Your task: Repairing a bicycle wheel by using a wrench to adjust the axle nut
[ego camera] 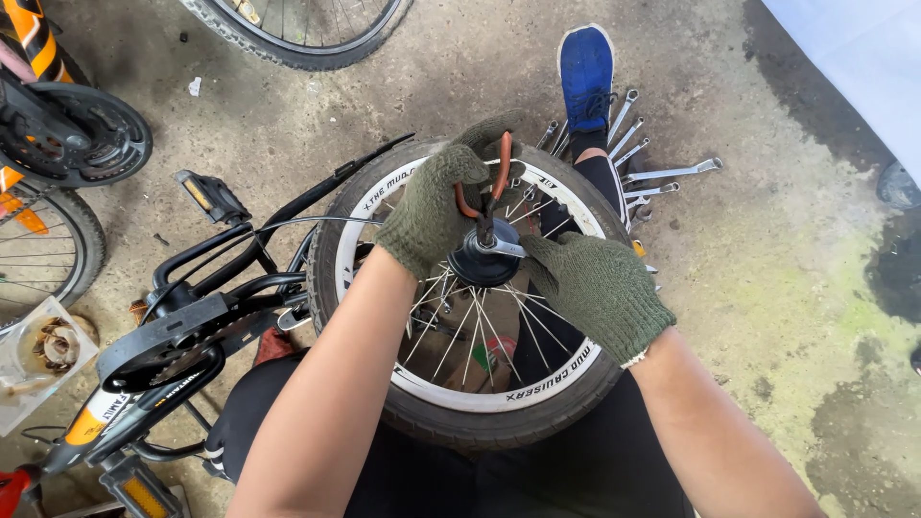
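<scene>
A small bicycle wheel [480, 403] with a black tyre and white rim lies across my lap. My left hand [436, 206], in a green knit glove, is closed around orange-handled pliers [497, 182] whose jaws point down at the black hub [483, 264]. My right hand [595, 288], also gloved, rests on the spokes just right of the hub, fingertips touching a metal part at the axle. Whether it grips that part is unclear.
A black bicycle frame with chain guard and pedals [182, 336] lies to my left. Several spanners [662, 173] are spread on the concrete beside my blue shoe [586, 72]. Another bicycle [58, 134] and a tyre [288, 34] stand at the back; a clear plastic container [38, 360] sits left.
</scene>
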